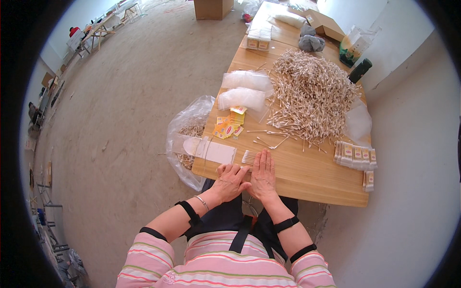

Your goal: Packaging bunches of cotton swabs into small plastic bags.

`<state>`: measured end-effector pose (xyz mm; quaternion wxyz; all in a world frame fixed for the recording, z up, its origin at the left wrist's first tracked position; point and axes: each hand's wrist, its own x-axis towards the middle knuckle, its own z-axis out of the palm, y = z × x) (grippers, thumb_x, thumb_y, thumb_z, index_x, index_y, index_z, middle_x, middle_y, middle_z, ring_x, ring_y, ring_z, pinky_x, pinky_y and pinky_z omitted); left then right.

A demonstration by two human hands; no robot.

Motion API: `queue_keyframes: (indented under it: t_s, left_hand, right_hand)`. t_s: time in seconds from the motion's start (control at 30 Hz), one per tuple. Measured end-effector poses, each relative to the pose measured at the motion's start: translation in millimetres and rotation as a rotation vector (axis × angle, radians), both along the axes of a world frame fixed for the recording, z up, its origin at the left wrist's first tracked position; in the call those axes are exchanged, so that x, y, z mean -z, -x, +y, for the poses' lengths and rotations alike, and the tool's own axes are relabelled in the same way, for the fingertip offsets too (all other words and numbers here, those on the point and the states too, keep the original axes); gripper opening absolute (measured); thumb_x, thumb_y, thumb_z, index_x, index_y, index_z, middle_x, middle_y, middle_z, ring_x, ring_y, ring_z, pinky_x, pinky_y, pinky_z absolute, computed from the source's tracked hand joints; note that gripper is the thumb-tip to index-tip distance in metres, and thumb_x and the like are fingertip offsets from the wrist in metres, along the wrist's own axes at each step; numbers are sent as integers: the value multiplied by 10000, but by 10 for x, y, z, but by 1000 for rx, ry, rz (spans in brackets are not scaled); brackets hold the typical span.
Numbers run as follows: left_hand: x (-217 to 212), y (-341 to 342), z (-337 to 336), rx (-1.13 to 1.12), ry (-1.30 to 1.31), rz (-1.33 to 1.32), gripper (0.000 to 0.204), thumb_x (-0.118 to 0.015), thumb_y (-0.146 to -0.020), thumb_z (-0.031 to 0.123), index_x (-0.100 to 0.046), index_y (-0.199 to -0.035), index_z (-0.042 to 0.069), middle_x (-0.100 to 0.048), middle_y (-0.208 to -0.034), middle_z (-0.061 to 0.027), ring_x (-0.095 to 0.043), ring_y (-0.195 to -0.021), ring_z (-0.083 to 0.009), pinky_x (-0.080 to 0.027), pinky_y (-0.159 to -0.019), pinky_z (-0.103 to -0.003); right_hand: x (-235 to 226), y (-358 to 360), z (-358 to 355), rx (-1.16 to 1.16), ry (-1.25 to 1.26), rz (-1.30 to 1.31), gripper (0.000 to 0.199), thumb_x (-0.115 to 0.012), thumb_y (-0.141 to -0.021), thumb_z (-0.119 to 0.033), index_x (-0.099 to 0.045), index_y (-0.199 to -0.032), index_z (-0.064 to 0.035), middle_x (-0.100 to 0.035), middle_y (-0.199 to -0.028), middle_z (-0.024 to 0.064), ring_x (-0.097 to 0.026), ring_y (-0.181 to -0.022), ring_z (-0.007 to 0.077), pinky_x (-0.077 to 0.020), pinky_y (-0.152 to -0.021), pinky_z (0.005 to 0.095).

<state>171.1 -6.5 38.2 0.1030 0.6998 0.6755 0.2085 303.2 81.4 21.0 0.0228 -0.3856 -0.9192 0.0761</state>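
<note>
Your left hand [230,181] and right hand [263,174] lie flat, fingers extended, grasping nothing, against a small bundle of cotton swabs [248,157] on the bench [307,177].

A small bundle of cotton swabs [248,157] with pale wooden sticks lies flat at the near edge of the wooden table [307,177], its sticks packed side by side in a tidy row. The left hand [230,182] rests just beside it, fingers bent, while the right hand [263,175] lies flat, fingertips touching the bundle's right end.
</note>
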Motion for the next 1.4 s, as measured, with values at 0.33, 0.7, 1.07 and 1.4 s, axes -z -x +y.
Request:
queue_keyframes:
  t_s: [0.33,0.7,1.07,1.4]
  left_hand:
    - [-31,-19,82,-28,29,10,571,-552,-865,401,-410,-1342,119,-512,-995,-111,-475,-969,-276,-277,-894,-423]
    - [-66,-22,145,-51,64,-72,588,-541,-875,402,-390,-1360,106,-535,-986,-110,-494,-967,-281,-289,-887,-415]
    - [-93,-1,179,-33,137,-64,594,-538,-886,373,-366,-1376,83,-560,-1022,-121,-516,-1001,-281,-296,-881,-406]
    - [-10,30,244,-44,118,-56,579,-482,-911,403,-371,-1370,67,-609,-1027,-124,-569,-954,-275,-317,-858,-405]
  right_hand:
    - [65,-17,11,-8,-41,71,994,-619,-711,-398,-121,-1418,92,-83,-1496,277,-39,-1413,394,-50,-1148,469]
    - [74,-5,4,0,-25,65,941,-565,-728,-389,-140,-1413,98,-87,-1495,281,-46,-1412,398,-46,-1148,465]
    - [51,4,5,10,-9,71,920,-536,-742,-401,-149,-1409,102,-91,-1494,285,-44,-1413,394,-37,-1150,459]
    - [19,14,-2,16,21,89,904,-519,-758,-409,-157,-1407,105,-95,-1493,289,-46,-1413,391,-35,-1151,458]
